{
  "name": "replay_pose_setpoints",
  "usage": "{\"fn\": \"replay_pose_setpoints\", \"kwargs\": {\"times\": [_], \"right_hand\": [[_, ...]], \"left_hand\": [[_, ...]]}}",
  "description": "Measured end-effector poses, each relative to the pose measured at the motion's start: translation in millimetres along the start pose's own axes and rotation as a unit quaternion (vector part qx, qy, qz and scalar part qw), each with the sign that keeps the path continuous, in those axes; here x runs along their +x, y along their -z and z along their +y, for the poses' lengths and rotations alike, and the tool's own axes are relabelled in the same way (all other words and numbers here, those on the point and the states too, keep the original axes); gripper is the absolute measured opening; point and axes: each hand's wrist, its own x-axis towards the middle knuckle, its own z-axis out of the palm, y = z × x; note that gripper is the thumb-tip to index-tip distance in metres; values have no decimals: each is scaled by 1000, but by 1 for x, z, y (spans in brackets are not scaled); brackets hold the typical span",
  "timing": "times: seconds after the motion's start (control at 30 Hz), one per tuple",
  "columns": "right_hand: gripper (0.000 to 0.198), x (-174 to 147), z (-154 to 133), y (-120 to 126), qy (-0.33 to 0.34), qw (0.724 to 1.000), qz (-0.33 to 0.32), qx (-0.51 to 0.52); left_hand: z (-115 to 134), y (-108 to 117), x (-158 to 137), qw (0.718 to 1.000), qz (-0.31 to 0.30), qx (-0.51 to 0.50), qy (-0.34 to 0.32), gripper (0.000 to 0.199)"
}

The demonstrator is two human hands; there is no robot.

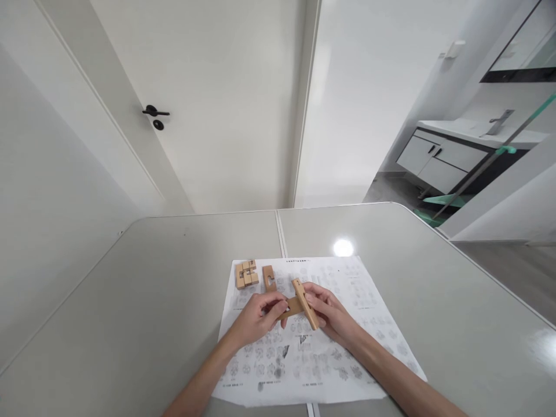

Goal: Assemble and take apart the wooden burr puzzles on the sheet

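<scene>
My left hand (259, 317) pinches one end of a flat wooden puzzle piece (295, 306) above the printed sheet. My right hand (330, 310) grips a longer wooden puzzle bar (306, 305), tilted and crossing the flat piece. The two pieces touch where they cross; whether they interlock I cannot tell. Just beyond my left hand lies a notched wooden piece (269, 277), its near end close to my fingers. Farther left, several wooden blocks (246, 274) sit grouped together on the sheet's far left corner.
Under my hands a large white instruction sheet (347, 382) with printed diagrams spreads over the grey table (130, 324). A seam runs down the tabletop. Beyond the far edge stands a white door (226, 104) with a black handle (155, 111). A sink cabinet (443, 156) is at the right.
</scene>
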Motion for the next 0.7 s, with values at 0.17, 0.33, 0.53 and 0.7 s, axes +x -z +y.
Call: {"fn": "replay_pose_setpoints", "kwargs": {"times": [0.17, 0.33, 0.53, 0.7], "right_hand": [[34, 1, -1, 3, -12, 1000, -14, 8], [32, 0, 2, 8, -36, 998, -47, 6], [40, -1, -15, 20, 41, 999, 10, -7], [43, 16, -37, 20, 33, 950, 88, -299]], "left_hand": [[2, 0, 1, 1000, -3, 7, -4, 43], [0, -2, 1, 1000, -4, 7, -6, 43], [-4, -1, -3, 999, 38, 21, -22, 42], [-4, -2, -3, 988, 143, -47, -26, 39]]}}
